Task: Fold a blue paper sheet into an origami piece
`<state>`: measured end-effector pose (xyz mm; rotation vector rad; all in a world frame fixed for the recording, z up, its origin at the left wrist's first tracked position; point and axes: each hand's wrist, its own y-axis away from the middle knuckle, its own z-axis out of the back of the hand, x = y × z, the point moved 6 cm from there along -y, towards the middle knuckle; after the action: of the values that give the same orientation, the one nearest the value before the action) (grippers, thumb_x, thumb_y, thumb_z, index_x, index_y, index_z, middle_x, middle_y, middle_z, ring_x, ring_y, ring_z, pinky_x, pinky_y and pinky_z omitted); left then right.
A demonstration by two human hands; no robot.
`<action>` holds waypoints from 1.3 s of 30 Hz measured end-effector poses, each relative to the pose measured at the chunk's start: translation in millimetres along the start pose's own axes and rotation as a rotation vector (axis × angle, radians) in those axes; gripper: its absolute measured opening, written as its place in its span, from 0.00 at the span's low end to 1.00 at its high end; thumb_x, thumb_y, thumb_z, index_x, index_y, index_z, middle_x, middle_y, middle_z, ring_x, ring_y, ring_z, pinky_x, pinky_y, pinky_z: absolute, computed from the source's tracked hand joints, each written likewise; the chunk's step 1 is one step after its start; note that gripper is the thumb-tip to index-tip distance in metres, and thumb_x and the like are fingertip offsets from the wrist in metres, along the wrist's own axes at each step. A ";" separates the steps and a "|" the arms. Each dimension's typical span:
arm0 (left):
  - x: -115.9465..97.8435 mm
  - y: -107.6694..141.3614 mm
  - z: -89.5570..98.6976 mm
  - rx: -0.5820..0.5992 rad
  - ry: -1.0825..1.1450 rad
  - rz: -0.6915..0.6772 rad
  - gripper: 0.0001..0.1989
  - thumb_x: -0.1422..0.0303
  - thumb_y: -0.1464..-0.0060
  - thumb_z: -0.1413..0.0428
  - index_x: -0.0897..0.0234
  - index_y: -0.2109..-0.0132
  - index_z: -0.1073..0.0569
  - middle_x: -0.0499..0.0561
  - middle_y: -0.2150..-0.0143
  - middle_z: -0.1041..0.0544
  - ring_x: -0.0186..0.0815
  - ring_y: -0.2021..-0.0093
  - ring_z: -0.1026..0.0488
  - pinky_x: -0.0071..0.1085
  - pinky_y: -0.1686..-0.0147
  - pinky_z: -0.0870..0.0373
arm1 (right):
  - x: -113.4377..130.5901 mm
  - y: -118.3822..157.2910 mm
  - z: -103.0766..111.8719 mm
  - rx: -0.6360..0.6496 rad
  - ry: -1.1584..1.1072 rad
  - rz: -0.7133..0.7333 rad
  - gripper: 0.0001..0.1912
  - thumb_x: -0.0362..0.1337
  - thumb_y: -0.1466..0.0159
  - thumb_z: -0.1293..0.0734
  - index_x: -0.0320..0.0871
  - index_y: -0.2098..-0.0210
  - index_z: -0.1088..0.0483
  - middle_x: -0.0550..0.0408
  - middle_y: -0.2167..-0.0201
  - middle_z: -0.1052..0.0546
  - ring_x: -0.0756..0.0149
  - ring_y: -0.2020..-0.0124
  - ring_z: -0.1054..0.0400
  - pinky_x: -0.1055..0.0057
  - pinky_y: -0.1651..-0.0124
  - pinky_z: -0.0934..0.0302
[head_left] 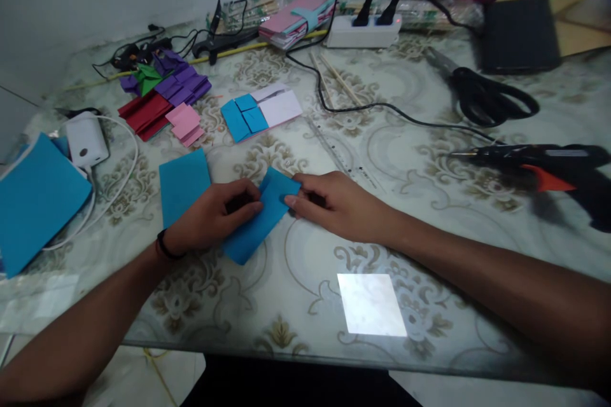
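Note:
A narrow blue paper piece (260, 219) is held at a slant above the table, near the middle of the view. My left hand (219, 213) pinches its left edge between thumb and fingers. At its upper right corner, the thumb and fingers of my right hand (329, 203) are closed on the same paper. Another blue sheet (184, 181) lies flat on the table, partly under my left hand. Beyond the hands lie a folded blue piece (244, 117) and a folded white piece (279, 105), side by side.
Folded red (146, 113), purple and pink papers lie at the back left. A larger blue sheet (41, 200) is at far left, by a white device (86, 140). Scissors (487, 95), a glue gun (548, 162), a clear ruler (338, 156) and a power strip (365, 32) are also on the table.

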<state>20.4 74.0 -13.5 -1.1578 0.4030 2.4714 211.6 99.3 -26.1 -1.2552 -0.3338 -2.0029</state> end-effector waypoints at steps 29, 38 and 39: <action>-0.3 0.2 0.1 0.000 0.009 -0.011 0.12 0.59 0.32 0.42 0.64 0.58 0.25 0.46 0.67 0.24 0.31 0.69 0.32 0.27 0.70 0.38 | 1.3 -0.5 -0.1 0.021 -0.023 -0.026 0.23 0.53 0.26 0.35 0.41 0.68 0.29 0.58 0.76 0.26 0.73 0.76 0.36 0.74 0.70 0.44; -0.4 0.1 0.7 -0.001 0.017 -0.002 0.12 0.59 0.33 0.42 0.64 0.59 0.25 0.45 0.68 0.25 0.30 0.70 0.33 0.27 0.71 0.38 | 0.9 0.0 -0.1 0.023 -0.012 -0.021 0.22 0.52 0.26 0.35 0.41 0.67 0.29 0.58 0.76 0.25 0.73 0.76 0.36 0.74 0.70 0.44; -0.4 0.0 0.8 -0.001 0.017 -0.004 0.11 0.60 0.33 0.42 0.64 0.59 0.25 0.45 0.68 0.25 0.30 0.70 0.33 0.27 0.71 0.38 | 1.1 -0.1 0.0 0.022 -0.009 -0.017 0.22 0.52 0.26 0.35 0.41 0.67 0.29 0.58 0.76 0.25 0.73 0.76 0.36 0.74 0.70 0.44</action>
<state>20.0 74.2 -12.7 -1.1799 0.4041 2.4604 211.3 98.9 -25.2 -1.2519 -0.3708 -2.0034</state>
